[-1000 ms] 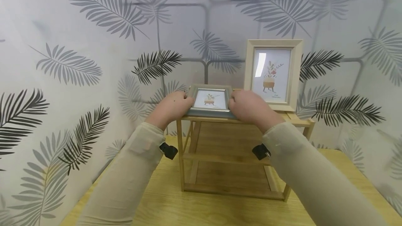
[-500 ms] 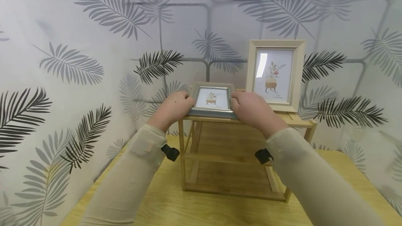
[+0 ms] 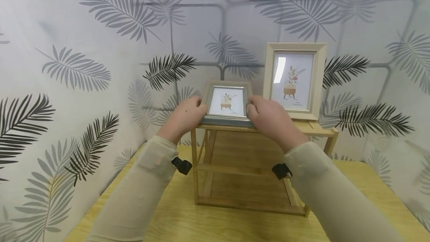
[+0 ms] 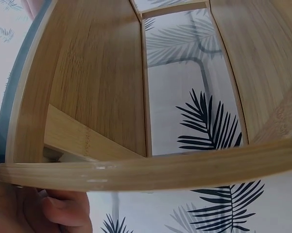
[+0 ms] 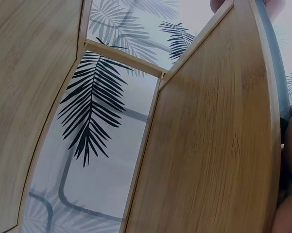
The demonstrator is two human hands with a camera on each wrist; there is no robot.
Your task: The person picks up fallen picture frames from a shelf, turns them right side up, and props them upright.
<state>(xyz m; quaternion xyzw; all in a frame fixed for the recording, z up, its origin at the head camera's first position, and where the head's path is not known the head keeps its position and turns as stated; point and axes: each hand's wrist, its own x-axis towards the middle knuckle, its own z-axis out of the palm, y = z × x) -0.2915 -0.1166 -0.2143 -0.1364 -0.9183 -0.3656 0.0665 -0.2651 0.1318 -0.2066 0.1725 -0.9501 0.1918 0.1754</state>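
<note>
A small grey-framed picture (image 3: 228, 103) with a potted-plant print stands tilted on the top board of a bamboo shelf rack (image 3: 319, 130), at its left end. My left hand (image 3: 186, 115) grips the frame's left side and my right hand (image 3: 265, 113) grips its right side. Both wrist views look up from under the top board: the frame's grey edge (image 4: 12, 104) shows at the left, and again as a grey edge (image 5: 274, 73) at the right. A thumb (image 4: 63, 211) curls under the board's front rail.
A larger cream-framed picture (image 3: 293, 79) stands upright on the same top board, just right of my right hand. The rack has two lower boards (image 3: 242, 169) and sits on a wooden table (image 3: 208, 223). Leaf-patterned walls (image 3: 84, 66) close in behind and to the left.
The small grey frame has been tipped up from nearly flat towards upright, both hands staying on its sides. The cream frame has not moved.
</note>
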